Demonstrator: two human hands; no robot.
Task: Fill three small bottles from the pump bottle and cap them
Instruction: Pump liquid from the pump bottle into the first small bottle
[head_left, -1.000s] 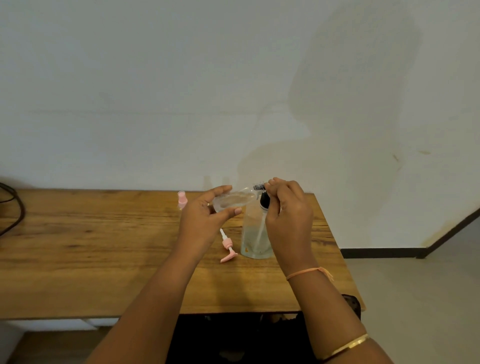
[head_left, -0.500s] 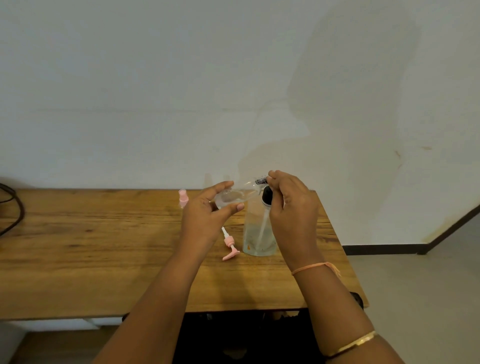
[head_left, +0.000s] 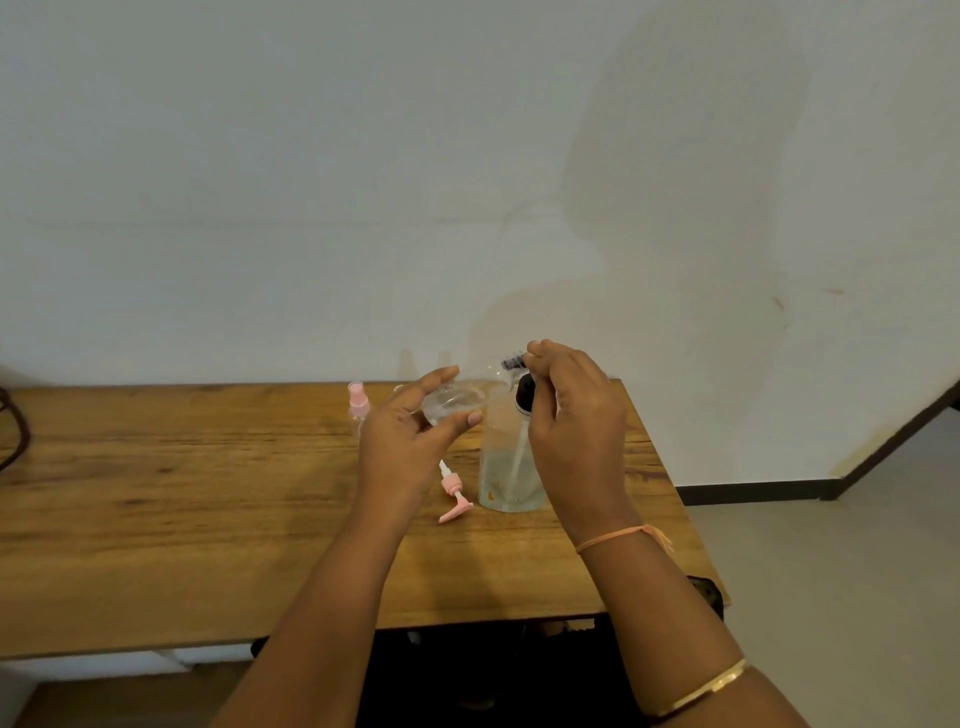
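My left hand (head_left: 410, 441) holds a small clear bottle (head_left: 457, 400) on its side, neck pointing right. My right hand (head_left: 571, 415) pinches a ribbed black cap (head_left: 511, 360) at that neck with its fingertips. Just below and behind them the large clear pump bottle (head_left: 511, 467) stands on the wooden table (head_left: 182, 493), its black pump collar (head_left: 523, 396) partly hidden by my right hand. A little liquid sits in its bottom. A small bottle with a pink spray top (head_left: 357, 408) stands behind my left hand. A loose pink pump head (head_left: 454, 493) lies on the table.
The table's right edge (head_left: 675, 493) runs close to the pump bottle. A dark cable (head_left: 15, 431) curls at the far left edge of the table. A white wall rises right behind the table, and a dark object sits under the front edge.
Both hands have risen slightly with the small bottle. My right fingers have stayed at its neck on the black cap. The pump bottle and pink parts have not moved.
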